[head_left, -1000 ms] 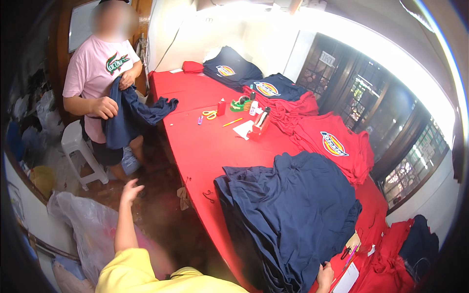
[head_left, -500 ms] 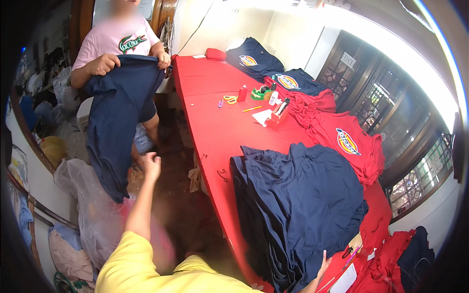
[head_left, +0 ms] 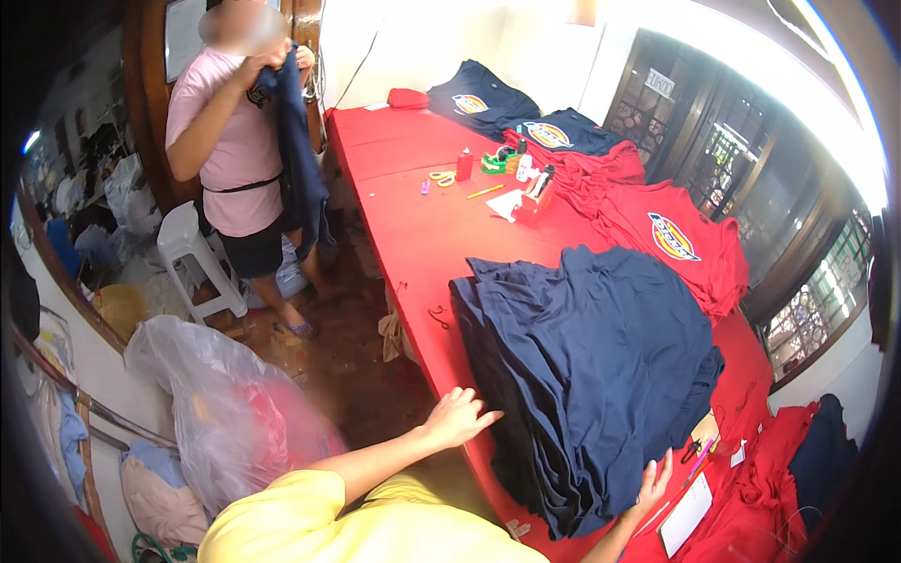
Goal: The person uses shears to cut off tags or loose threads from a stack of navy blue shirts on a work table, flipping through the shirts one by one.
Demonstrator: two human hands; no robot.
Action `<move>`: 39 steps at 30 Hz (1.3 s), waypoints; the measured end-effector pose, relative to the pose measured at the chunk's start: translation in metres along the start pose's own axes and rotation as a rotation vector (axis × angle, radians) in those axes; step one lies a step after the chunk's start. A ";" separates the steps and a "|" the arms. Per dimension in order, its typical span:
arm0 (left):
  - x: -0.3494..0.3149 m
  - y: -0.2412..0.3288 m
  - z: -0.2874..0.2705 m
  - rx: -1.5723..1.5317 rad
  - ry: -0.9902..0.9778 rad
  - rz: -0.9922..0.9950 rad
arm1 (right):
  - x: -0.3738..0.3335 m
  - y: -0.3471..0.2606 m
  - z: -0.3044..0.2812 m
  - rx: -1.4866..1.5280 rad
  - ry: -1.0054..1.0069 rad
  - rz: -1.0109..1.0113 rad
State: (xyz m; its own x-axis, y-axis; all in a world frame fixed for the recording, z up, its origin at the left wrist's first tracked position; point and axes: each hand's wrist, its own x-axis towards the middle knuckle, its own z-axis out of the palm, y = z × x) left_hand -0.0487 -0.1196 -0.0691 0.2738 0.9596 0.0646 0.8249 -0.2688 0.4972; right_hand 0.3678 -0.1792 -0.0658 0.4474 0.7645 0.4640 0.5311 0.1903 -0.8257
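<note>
A thick stack of navy shirts lies on the red-covered table in front of me. My left hand is at the stack's left side, thumb stretched toward the cloth and fingers loosely bent, holding nothing. At the near right corner, my right hand rests against or just beside the cloth with its fingers spread. Across the room, a person in a pink shirt holds up a navy garment in both hands.
Red shirts and printed navy shirts line the table's far side. Yellow scissors, a pencil and a red tape dispenser lie mid-table. Left on the floor are a clear plastic bag and a white stool.
My left hand has come back from reaching toward the person, down to the stack's left side. The person has turned and drawn the navy garment away. My right hand stays by the stack.
</note>
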 end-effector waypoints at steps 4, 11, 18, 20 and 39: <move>0.015 0.017 0.030 -0.738 -0.199 -0.094 | -0.009 -0.071 0.046 -0.281 -0.334 -0.355; 0.079 0.020 0.042 -1.096 -0.051 -0.138 | -0.054 -0.089 0.127 -0.279 -0.109 -0.278; 0.065 -0.002 0.052 -2.171 -0.279 -0.550 | -0.063 -0.111 0.127 -0.248 -0.338 -0.243; 0.025 0.031 0.036 -2.086 -0.393 -0.572 | -0.065 -0.099 0.102 -0.033 -0.315 -0.130; 0.020 0.095 0.003 -1.738 -0.301 -0.552 | -0.083 -0.178 0.099 0.060 -0.269 -0.018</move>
State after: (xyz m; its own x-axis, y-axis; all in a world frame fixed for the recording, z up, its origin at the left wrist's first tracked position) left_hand 0.0373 -0.1263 -0.0233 0.4119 0.8003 -0.4357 -0.4824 0.5971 0.6409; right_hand 0.1647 -0.2149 0.0110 0.2274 0.8951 0.3835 0.4901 0.2351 -0.8394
